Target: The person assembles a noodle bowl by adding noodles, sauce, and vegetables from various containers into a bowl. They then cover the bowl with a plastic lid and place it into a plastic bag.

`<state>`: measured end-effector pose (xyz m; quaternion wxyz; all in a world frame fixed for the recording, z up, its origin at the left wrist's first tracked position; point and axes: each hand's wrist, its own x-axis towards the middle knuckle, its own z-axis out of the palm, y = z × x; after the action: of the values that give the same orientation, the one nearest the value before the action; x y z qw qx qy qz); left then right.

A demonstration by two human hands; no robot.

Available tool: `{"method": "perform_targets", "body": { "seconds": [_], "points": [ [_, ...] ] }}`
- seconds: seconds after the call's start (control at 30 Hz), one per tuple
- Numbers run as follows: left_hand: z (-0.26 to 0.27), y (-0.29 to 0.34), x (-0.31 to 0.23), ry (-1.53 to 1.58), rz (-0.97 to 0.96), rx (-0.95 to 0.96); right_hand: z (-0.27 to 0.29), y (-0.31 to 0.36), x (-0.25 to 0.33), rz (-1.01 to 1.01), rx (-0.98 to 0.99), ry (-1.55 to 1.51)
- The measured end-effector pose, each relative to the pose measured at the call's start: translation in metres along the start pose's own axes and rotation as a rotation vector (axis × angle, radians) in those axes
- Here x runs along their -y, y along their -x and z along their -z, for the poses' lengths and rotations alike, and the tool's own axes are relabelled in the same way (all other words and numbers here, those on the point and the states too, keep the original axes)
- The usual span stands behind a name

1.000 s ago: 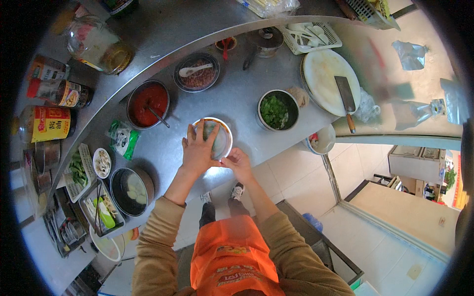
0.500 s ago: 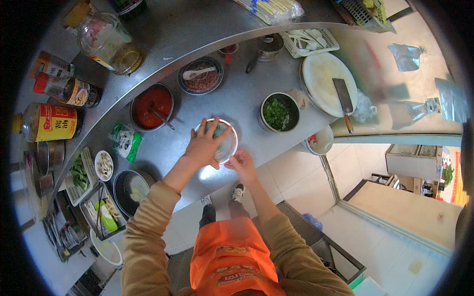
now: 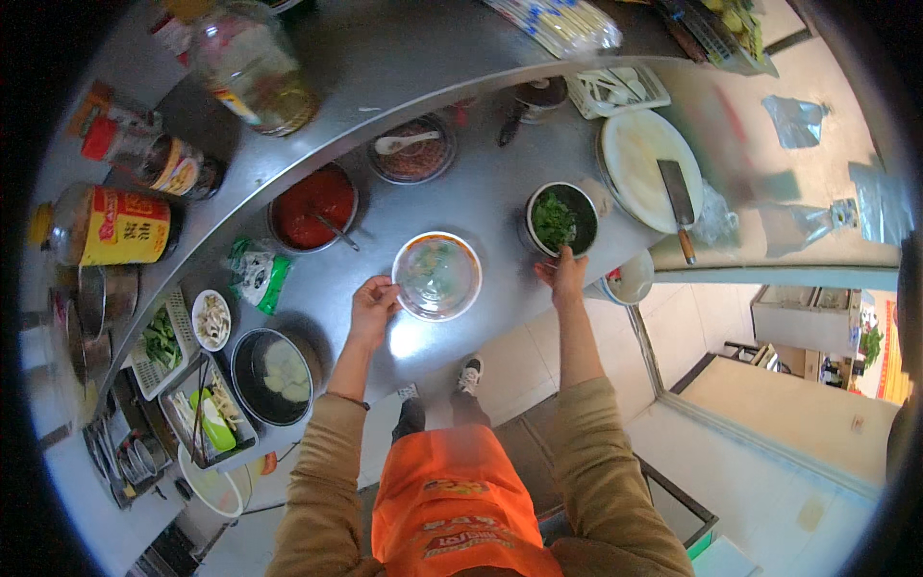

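A round white bowl under a clear lid [image 3: 437, 276] rests on the steel counter, with green bits and a reddish edge showing through the plastic. At its left rim are the fingertips of my left hand [image 3: 374, 306], drawn together on the edge. To the right stands a metal pot [image 3: 588, 237] of chopped green herbs [image 3: 553, 221]. My right hand [image 3: 565, 274] grips the pot's near rim, thumb and fingers closed on it.
Red sauce [image 3: 306, 213] with a spoon, a bowl of reddish-brown bits [image 3: 428, 163] and a green-white packet [image 3: 260, 277] lie around. A cleaver [image 3: 676, 192] lies on a round board [image 3: 639, 159]. Bottles line the raised shelf [image 3: 365, 58]; a dark pot [image 3: 252, 377] stands at left.
My left hand has come off the lid's top to the bowl's left rim. My right hand has left the bowl and moved right to the herb pot. The view has shifted slightly.
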<state>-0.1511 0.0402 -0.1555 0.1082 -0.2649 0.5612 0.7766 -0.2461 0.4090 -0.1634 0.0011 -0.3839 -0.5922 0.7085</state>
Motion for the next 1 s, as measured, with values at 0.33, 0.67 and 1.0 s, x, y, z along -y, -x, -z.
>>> {"method": "perform_targets", "body": {
  "seconds": [0.33,0.67,1.0],
  "points": [
    [-0.015,0.012,0.009,0.146,0.037,-0.044,-0.12,0.034,0.115,0.183,0.413,0.157],
    [-0.031,0.037,0.029,0.245,0.02,-0.107,-0.281,0.04,0.11,0.095,0.488,0.497],
    [-0.092,0.037,-0.087,-1.517,-0.613,0.341,-0.086,0.058,0.046,0.429,0.462,0.831]
  ]
}}
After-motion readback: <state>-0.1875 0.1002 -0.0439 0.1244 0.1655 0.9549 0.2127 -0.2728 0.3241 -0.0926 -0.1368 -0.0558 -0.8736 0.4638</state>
